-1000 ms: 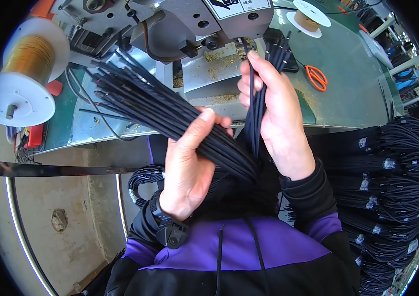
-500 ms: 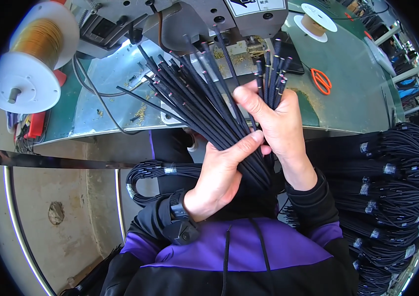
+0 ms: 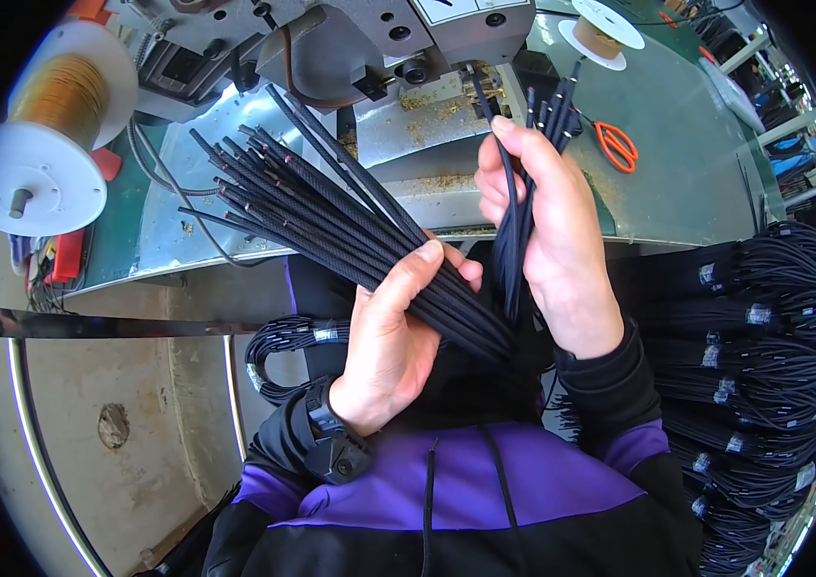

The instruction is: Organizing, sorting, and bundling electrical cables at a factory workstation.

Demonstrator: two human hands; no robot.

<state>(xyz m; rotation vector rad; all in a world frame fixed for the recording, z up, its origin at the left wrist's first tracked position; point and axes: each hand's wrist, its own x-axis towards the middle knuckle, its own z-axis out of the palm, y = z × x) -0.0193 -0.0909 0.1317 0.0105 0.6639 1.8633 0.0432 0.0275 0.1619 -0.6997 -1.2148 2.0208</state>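
Far left: a spool of gold wire (image 3: 60,85). A thick bundle of black cords (image 3: 317,207) fans up-left, my left hand (image 3: 391,351) closed around it. Above stands the grey machine (image 3: 466,40). My right hand (image 3: 557,216) grips a smaller bunch (image 3: 512,262) — one cord (image 3: 482,96) pinched apart, tip near the machine, contact undetermined. Rightward: orange-handled scissors (image 3: 617,147) — then stacked black coils (image 3: 778,317).

The green worktop (image 3: 669,125) carries a grey machine (image 3: 475,34) at top centre, with orange-handled scissors (image 3: 617,147) and a white-flanged spool (image 3: 606,34) upper right.
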